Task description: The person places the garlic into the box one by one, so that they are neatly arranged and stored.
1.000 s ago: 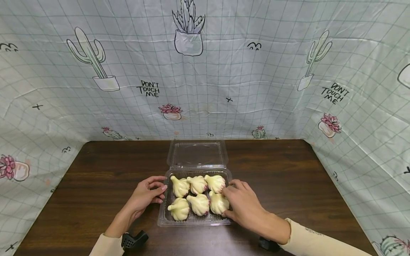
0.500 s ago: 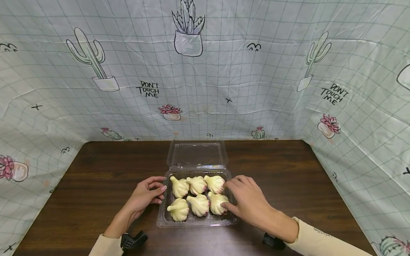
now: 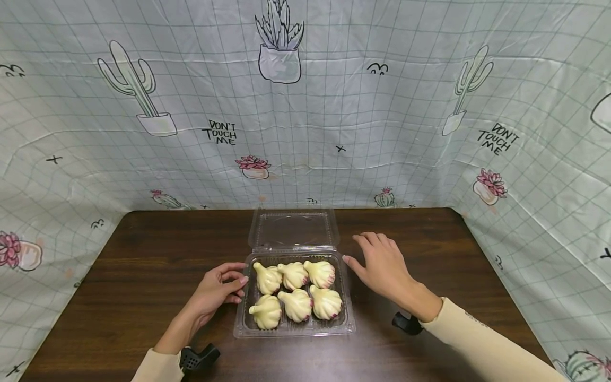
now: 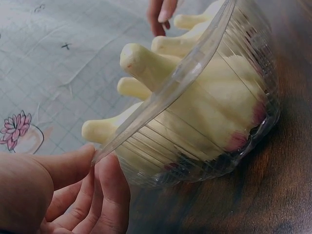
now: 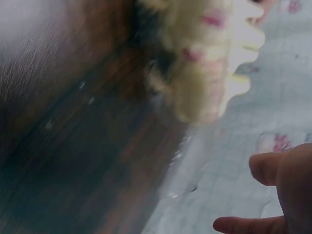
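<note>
A clear plastic clamshell container (image 3: pixel 296 334) stands on the table with several garlic bulbs (image 3: pixel 296 305) in two rows. Its hinged lid (image 3: pixel 294 229) is folded back behind it. My left hand (image 3: pixel 217 289) is at the container's left side; in the left wrist view, thumb and fingers pinch the rim (image 4: pixel 156 103). The bulbs' stems poke above that rim. Off the back right corner, near the hinge, my right hand (image 3: pixel 382 262) is in the air, holding nothing. In the blurred right wrist view, thumb and finger (image 5: pixel 248 225) are spread apart from the container.
The dark wooden table (image 3: pixel 167 254) extends to both sides of the container. A grid-patterned cloth (image 3: pixel 305 132) with plant drawings rises behind the table and along its sides. Each wrist wears a black camera mount (image 3: pixel 200 358).
My right hand has left the near right bulb and moved back and to the right, away from the container. The left hand has stayed at the left rim, and the bulbs hardly shift.
</note>
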The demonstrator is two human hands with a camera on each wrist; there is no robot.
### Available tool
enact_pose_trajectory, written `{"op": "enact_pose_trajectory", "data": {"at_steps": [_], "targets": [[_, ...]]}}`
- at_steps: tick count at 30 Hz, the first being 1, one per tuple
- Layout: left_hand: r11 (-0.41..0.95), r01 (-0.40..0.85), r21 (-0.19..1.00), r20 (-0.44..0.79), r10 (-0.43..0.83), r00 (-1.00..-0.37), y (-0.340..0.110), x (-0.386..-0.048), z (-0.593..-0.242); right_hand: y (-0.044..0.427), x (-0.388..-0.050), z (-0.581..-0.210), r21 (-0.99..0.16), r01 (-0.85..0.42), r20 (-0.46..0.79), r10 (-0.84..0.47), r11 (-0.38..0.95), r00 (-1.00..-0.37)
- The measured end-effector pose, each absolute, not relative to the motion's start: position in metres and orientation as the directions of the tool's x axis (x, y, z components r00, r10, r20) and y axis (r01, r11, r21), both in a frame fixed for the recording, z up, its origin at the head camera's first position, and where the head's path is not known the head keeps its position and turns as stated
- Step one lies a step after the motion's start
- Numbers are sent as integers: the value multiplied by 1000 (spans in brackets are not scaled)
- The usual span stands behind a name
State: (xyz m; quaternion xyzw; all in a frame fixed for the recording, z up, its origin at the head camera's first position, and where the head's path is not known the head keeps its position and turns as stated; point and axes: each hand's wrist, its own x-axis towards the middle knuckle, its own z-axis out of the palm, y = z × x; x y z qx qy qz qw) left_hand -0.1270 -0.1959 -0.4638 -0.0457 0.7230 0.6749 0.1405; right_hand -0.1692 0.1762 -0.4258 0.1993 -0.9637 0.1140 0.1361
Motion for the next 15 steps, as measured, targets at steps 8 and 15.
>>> {"op": "enact_pose_trajectory", "data": {"at_steps": [8, 15], "targets": [[89, -260, 962, -269, 118, -956, -194, -127, -461, 175, -198, -438, -216, -340, 188, -303, 915, -934], [97, -259, 961, -270, 122, -955, -194, -127, -462, 169, -215, -447, -265, -300, 81, -288, 917, -954]]}}
